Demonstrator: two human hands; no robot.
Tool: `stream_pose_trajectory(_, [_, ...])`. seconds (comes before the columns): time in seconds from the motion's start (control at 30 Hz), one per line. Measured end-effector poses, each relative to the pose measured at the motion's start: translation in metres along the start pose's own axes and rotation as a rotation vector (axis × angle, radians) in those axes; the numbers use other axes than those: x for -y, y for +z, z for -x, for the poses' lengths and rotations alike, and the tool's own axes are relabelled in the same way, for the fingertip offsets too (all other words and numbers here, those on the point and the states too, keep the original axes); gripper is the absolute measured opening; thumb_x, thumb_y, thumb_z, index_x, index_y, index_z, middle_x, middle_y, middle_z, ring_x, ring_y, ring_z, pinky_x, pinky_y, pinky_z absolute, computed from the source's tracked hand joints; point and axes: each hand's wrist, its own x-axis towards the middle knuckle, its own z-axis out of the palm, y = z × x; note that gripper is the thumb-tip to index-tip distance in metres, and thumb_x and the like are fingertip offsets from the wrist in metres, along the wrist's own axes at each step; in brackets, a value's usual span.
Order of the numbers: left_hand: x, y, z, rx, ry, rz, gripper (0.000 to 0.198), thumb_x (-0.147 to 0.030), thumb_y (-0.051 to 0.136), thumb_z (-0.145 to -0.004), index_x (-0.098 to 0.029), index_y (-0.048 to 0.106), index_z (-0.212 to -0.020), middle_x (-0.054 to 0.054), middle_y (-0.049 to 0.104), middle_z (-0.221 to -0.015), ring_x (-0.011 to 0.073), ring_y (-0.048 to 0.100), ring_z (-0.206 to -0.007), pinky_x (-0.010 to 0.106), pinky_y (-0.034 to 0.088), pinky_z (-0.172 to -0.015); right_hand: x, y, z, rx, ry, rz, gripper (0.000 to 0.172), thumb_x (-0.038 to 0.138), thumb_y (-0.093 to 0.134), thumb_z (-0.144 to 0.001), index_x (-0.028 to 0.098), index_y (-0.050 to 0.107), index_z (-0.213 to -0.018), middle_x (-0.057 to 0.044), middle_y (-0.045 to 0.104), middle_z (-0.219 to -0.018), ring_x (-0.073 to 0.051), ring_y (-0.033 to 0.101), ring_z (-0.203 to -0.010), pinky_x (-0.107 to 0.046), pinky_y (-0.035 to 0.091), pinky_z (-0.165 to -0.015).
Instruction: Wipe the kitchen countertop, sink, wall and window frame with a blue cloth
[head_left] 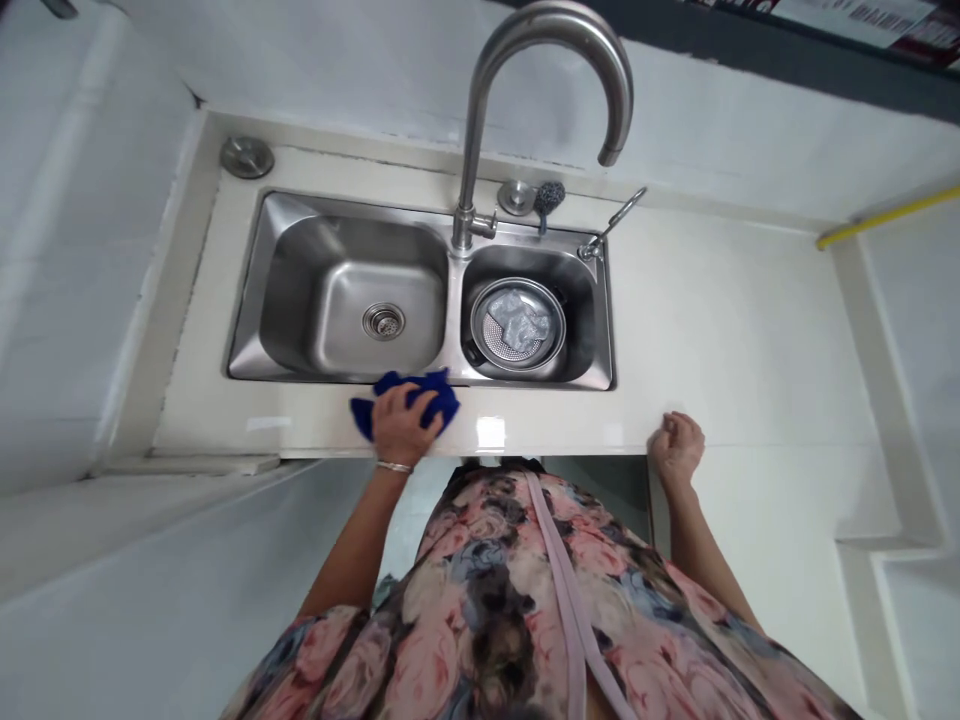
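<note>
My left hand point(401, 428) presses a dark blue cloth point(444, 398) onto the front strip of the pale countertop point(300, 425), just below the sink's front rim. Its fingers are bent over the cloth, which bunches out on both sides. Off to the right, my right hand point(677, 448) rests at the counter's front edge with its fingers curled in and nothing visible in them. Ahead of the cloth lies the steel double sink point(247, 345). Inside its right basin sits a round pot point(559, 345) with a perforated strainer point(495, 335) and some crumpled clear plastic point(521, 322).
A tall curved faucet point(474, 130) rises behind the basins. A small thin tap point(619, 212) stands at the back right corner. Along the back are a steel scrubber point(550, 196), a drain strainer point(516, 197) and a round metal lid point(247, 157). A yellow pipe point(885, 218) runs at right.
</note>
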Motion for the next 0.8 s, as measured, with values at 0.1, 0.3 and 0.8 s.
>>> stream_pose_trajectory(0.1, [0.053, -0.023, 0.004, -0.155, -0.306, -0.106, 0.040, -0.045, 0.056, -0.098, -0.025, 0.073, -0.129, 0.013, 0.057, -0.144, 0.0362, 0.050, -0.135, 0.052, 0.038, -0.117, -0.006, 0.010, 0.003, -0.052, 0.040, 0.042, 0.036, 0.016, 0.048, -0.075, 0.015, 0.067, -0.105, -0.018, 0.068, -0.109, -0.030, 0.062, -0.104, -0.046, 0.049, -0.094])
stream_pose_trajectory(0.3, [0.113, -0.056, -0.010, -0.362, -0.751, -0.177, 0.044, -0.044, 0.054, -0.100, -0.023, 0.067, -0.136, 0.017, 0.052, -0.150, 0.0409, 0.044, -0.141, 0.058, 0.042, -0.114, -0.006, 0.027, 0.009, -0.179, 0.087, 0.056, 0.030, 0.015, 0.049, -0.076, 0.017, 0.066, -0.102, -0.018, 0.067, -0.107, -0.032, 0.061, -0.100, -0.046, 0.046, -0.088])
stream_pose_trajectory(0.8, [-0.001, -0.009, 0.017, -0.035, -0.414, -0.250, 0.052, -0.046, 0.047, -0.099, -0.021, 0.065, -0.141, 0.022, 0.053, -0.147, 0.0453, 0.047, -0.131, 0.061, 0.038, -0.102, 0.005, 0.021, 0.013, -0.133, 0.137, 0.064, 0.034, 0.012, 0.050, -0.075, 0.018, 0.066, -0.105, -0.017, 0.067, -0.113, -0.032, 0.062, -0.105, -0.046, 0.044, -0.090])
